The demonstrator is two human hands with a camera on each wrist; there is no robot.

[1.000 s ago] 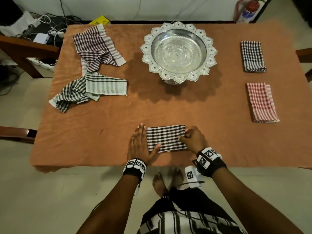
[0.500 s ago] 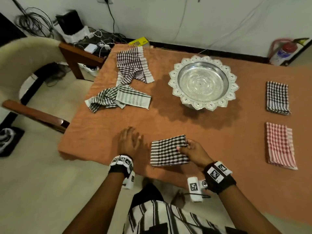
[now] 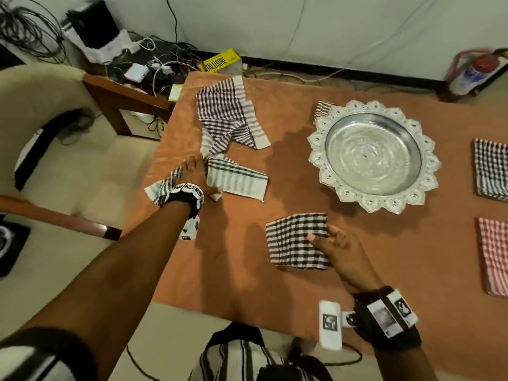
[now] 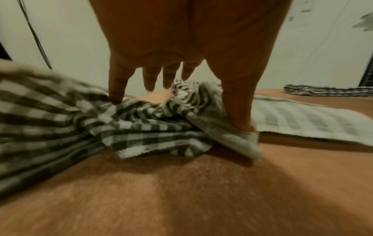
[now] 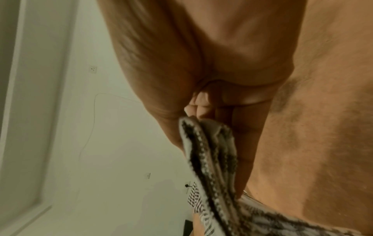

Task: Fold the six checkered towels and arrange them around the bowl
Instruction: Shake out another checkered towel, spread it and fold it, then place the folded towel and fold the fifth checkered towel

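Towels lay around the silver bowl (image 3: pixel 373 158) on my desk (image 3: pixel 242 273) in the head view: my right hand (image 3: pixel 339 250) pinched the folded black-checked towel (image 3: pixel 295 242) near the front edge, while my left hand (image 3: pixel 193 171) reached onto the crumpled green-striped towel (image 3: pixel 236 181). From the left wrist, my fingers (image 4: pixel 117 89) spread straight down, pressing that cloth. From the right wrist, thumb and fingers clamped the folded edge (image 5: pixel 210 151).

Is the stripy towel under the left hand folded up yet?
No. The green-striped towel lies crumpled and twisted under the left hand.
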